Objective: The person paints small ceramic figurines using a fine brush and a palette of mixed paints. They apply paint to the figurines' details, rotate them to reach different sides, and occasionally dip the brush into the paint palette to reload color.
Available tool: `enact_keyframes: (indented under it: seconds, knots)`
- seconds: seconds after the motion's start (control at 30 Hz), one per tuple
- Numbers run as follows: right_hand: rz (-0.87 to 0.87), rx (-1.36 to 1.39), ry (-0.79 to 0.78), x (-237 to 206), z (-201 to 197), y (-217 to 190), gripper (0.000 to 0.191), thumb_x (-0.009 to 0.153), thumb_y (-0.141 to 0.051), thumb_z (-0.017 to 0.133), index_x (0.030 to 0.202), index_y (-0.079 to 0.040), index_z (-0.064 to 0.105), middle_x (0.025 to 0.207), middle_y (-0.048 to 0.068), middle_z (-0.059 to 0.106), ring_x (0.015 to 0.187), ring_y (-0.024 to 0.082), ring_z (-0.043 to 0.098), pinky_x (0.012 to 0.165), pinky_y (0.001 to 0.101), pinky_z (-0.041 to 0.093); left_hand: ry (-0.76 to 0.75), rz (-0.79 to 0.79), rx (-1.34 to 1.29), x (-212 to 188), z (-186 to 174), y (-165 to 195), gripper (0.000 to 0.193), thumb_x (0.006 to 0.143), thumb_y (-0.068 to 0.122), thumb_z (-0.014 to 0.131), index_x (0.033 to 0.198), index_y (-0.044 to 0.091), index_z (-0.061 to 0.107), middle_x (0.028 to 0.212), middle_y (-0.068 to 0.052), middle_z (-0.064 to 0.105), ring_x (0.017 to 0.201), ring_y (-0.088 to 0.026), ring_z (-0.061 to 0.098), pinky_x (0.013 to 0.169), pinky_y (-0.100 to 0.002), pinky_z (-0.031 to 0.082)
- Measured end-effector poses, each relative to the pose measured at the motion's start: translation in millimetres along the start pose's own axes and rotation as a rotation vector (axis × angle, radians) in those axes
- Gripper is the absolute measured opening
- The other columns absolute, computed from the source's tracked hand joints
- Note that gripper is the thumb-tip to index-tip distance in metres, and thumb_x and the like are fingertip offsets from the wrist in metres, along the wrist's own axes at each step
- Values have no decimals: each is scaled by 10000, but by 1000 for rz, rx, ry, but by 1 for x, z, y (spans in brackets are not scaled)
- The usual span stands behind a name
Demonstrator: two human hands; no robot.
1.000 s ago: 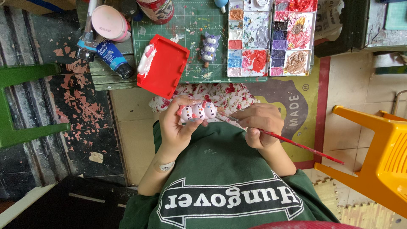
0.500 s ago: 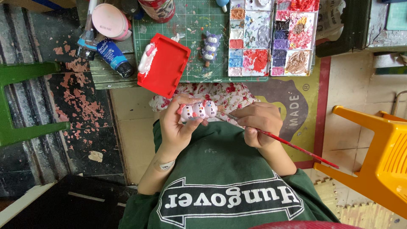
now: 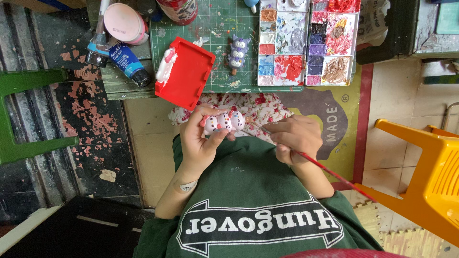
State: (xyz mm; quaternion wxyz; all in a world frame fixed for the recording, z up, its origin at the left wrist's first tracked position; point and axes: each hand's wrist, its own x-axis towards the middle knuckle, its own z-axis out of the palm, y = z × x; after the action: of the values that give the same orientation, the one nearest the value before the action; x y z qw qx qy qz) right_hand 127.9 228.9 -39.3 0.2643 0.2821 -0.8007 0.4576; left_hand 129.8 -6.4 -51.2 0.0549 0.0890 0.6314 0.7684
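My left hand [image 3: 198,141] grips a small pink and white figurine [image 3: 223,122], a row of little round heads, in front of my chest. My right hand [image 3: 294,138] holds a thin red-handled paintbrush [image 3: 330,173], its tip touching the right end of the figurine. The brush handle slants down to the right. A purple figurine of the same kind [image 3: 237,51] lies on the green cutting mat [image 3: 215,24] above. Beside it sits a paint palette [image 3: 308,40] with several filled wells.
A red tray [image 3: 189,74] with white paint overhangs the mat's near edge. A blue paint tube [image 3: 128,63] and a pink lidded pot [image 3: 123,21] sit at the left. A green chair [image 3: 21,114] stands left, an orange chair [image 3: 425,177] right.
The brush handle has shifted slightly, its far end swinging a little lower. Both hands and the figurine stay in nearly the same place.
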Motion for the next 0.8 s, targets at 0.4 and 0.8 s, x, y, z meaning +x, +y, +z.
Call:
enact_keyframes:
  seconds: [0.4, 0.8]
  knots:
    - [84, 116, -3, -2, 2, 2, 411, 1099, -291, 519, 784, -52, 627, 791, 109, 727, 586, 197, 669, 558, 322, 536, 12, 2, -11, 0, 2, 3, 318, 1035, 218, 731, 1202, -16, 595, 1040, -83, 650, 856, -162, 731, 754, -281, 591]
    - [44, 157, 57, -5, 4, 12, 198, 1095, -211, 518, 984, -47, 522, 716, 94, 673, 645, 241, 730, 580, 356, 584, -7, 33, 38, 1, 2, 0, 354, 1018, 240, 742, 1212, -26, 610, 1054, -84, 627, 870, -145, 741, 736, -262, 615]
